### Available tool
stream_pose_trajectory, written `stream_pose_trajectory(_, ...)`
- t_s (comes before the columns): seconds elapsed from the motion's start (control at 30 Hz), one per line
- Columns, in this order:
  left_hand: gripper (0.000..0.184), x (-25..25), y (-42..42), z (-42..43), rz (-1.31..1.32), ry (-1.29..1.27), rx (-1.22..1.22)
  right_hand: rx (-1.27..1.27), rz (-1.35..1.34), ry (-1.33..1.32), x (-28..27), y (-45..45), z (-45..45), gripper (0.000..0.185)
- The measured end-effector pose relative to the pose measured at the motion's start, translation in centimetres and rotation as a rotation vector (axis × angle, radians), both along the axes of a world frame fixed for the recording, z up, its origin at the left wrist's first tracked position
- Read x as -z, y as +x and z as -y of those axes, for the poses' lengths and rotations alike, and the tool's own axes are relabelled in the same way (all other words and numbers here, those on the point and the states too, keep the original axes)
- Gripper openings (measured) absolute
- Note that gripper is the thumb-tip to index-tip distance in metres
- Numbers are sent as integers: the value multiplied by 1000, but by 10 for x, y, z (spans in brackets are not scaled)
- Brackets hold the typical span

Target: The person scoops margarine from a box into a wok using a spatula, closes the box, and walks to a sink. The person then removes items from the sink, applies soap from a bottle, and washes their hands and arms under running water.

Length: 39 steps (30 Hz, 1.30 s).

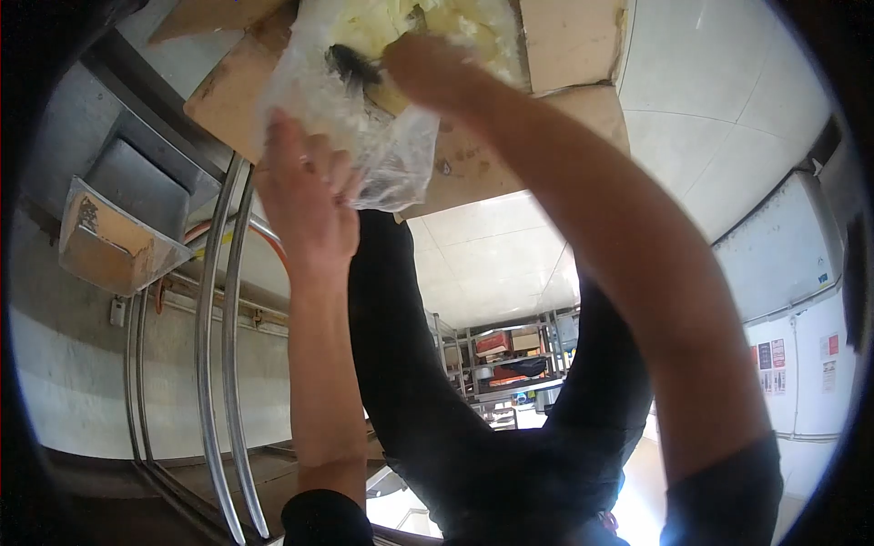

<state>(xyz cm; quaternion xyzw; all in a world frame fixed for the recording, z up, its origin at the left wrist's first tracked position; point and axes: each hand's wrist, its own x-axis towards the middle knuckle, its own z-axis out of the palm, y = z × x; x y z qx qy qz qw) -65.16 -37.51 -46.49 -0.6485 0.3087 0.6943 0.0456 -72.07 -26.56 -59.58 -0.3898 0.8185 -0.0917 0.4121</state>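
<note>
A clear plastic bag (314, 77) lines an open cardboard box (473, 168) and holds a pale yellow, soft-looking mass (473, 36). At the bag's near left edge, my left hand (314, 196) has its fingers curled over the crumpled plastic. My right hand (428, 71) is closed in a fist above the yellow mass. Beside its knuckles is a dark, blurred object (350, 65), and a small greyish piece (416, 16) shows just beyond the hand. What sits inside the right fist is hidden, and I cannot tell whether these parts belong to it.
Cardboard flaps (574, 45) spread around the bag. Metal rails (232, 346) run along the left, near a metal bin-like holder (127, 214). Pale floor tiles (496, 232) lie under the box. A shelf rack with goods (510, 355) shows between my legs. A white cabinet (783, 241) stands right.
</note>
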Motion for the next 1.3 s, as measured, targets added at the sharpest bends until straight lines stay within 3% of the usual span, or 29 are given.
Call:
stream_pose_trajectory(0.07, 39, -3, 3, 9, 63, -35, -101, -309, -122, -31, 38, -10, -35, 16)
stream_pose_trajectory(0.17, 45, -3, 13, 22, 26, -69, -80, -104, 147, 81, 17, -39, -49, 20)
stream_pose_trajectory(0.27, 46, 1, 17, 26, 51, -89, -80, -136, 141, 409, 33, -36, -56, 28)
stream_pose_trajectory(0.37, 46, 1, 17, 23, 0, -55, -45, -24, 50, 174, -13, -43, -60, 21)
stream_pose_trajectory(0.47, 40, 7, 16, 21, -65, -5, -53, -52, 81, 221, -64, -50, -47, 23)
stream_pose_trajectory(0.57, 39, 5, 12, 20, -12, -30, -50, -2, 65, 67, -112, -50, -41, 23)
stream_pose_trajectory(0.67, 40, 6, 9, 10, -18, -23, -5, -62, -103, -135, -84, -14, -21, 21)
stream_pose_trajectory(0.77, 35, 4, 5, -2, -52, -2, 9, 38, 3, 11, -80, -17, 28, 18)
stream_pose_trajectory(0.83, 41, 3, 3, 0, -63, 4, 12, -69, -228, -12, -14, 8, 34, 18)
stream_pose_trajectory(0.93, 42, -2, 7, 6, -37, 9, -49, 24, 14, -25, 54, -3, 5, 21)
stream_pose_trajectory(1.03, 42, -2, 20, 19, -36, -50, -35, 78, 139, 306, 31, -35, 12, 27)
stream_pose_trajectory(1.17, 43, 4, 15, 25, 1, -162, -45, 222, 164, 352, 19, -47, -3, 28)
stream_pose_trajectory(1.3, 41, -1, 19, 26, -23, -68, -48, -275, 84, 259, 42, -46, -17, 29)
